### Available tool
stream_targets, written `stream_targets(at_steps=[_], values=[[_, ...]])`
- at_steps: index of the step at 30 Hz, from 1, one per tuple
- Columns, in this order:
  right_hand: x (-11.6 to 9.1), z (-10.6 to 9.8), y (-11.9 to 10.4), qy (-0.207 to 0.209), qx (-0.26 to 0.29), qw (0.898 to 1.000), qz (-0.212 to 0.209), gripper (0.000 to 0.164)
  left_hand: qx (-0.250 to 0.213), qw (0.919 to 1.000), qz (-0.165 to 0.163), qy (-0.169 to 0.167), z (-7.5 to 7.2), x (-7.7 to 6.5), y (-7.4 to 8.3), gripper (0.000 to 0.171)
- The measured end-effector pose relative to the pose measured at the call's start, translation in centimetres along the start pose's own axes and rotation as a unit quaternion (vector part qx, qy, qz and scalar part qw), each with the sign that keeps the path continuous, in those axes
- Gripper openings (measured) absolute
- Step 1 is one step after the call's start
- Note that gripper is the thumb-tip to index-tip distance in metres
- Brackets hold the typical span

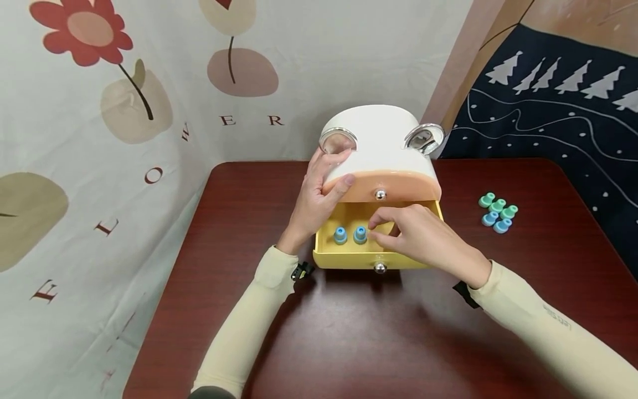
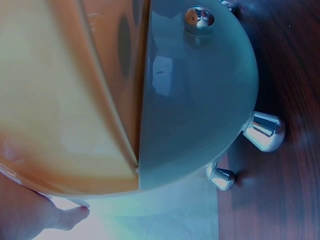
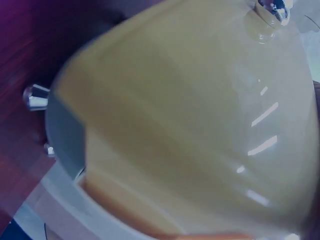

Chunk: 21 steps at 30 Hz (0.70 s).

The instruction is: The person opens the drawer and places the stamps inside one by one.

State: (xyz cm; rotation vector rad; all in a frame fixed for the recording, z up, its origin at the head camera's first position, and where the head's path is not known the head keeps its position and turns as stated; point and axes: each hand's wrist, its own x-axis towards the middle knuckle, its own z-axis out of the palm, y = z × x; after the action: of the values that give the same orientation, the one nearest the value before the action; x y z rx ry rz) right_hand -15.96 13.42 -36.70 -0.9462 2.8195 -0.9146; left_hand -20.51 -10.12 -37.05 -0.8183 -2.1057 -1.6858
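While a dark red-brown wooden surface [image 1: 369, 338] spans the lower frame, a glossy white, round-topped cabinet [image 1: 381, 130] stands near centre, its yellow drawer [image 1: 344, 260] open under an orange front [image 1: 413, 187]. The left hand [image 1: 319, 191] spreads against the cabinet; the right hand [image 1: 423, 231] curves thumb and forefinger, slightly parted, beside two stepped blue pegs [image 1: 340, 236] in the drawer.

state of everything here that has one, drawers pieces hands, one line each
Yellow drawer: pulled open
Orange drawer: closed
Grey lower drawer: appears closed
Two blue pieces in the drawer: standing upright, side by side
Three green pieces: grouped on the table
Two other blue pieces: beside the green ones
Left hand: resting against the white cabinet
Right hand: over the yellow drawer, thumb and fingers apart
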Motion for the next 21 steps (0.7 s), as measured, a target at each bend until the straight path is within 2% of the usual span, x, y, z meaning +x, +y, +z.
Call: stream_targets(at_steps=[6, 8, 11, 15, 21], values=[[-1.9, -0.7, 0.7, 0.012, -0.001, 1.000, 0.011, 0.011, 0.004, 0.9999, 0.009, 0.004, 0.5, 0.1, -3.5, 0.046], [-2.6, -1.0, 1.0, 0.028, -0.003, 1.000, 0.009, 0.015, 0.005, 0.9999, 0.014, 0.006, 0.5, 0.0, -4.0, 0.047], [-3.6, -1.1, 1.6, 0.066, -0.007, 0.998, -0.005, 0.021, 0.004, 0.9996, 0.028, 0.009, 0.5, 0.1, -4.4, 0.046], [-4.7, -1.3, 2.4, 0.126, -0.010, 0.991, -0.039, 0.030, 0.009, 0.9995, 0.027, 0.009, 0.4, 0.0, -4.3, 0.045], [-6.0, -1.5, 3.4, 0.207, 0.009, 0.977, -0.057, 0.039, 0.017, 0.9995, 0.025, 0.006, 0.4, 0.0, -4.3, 0.059]])
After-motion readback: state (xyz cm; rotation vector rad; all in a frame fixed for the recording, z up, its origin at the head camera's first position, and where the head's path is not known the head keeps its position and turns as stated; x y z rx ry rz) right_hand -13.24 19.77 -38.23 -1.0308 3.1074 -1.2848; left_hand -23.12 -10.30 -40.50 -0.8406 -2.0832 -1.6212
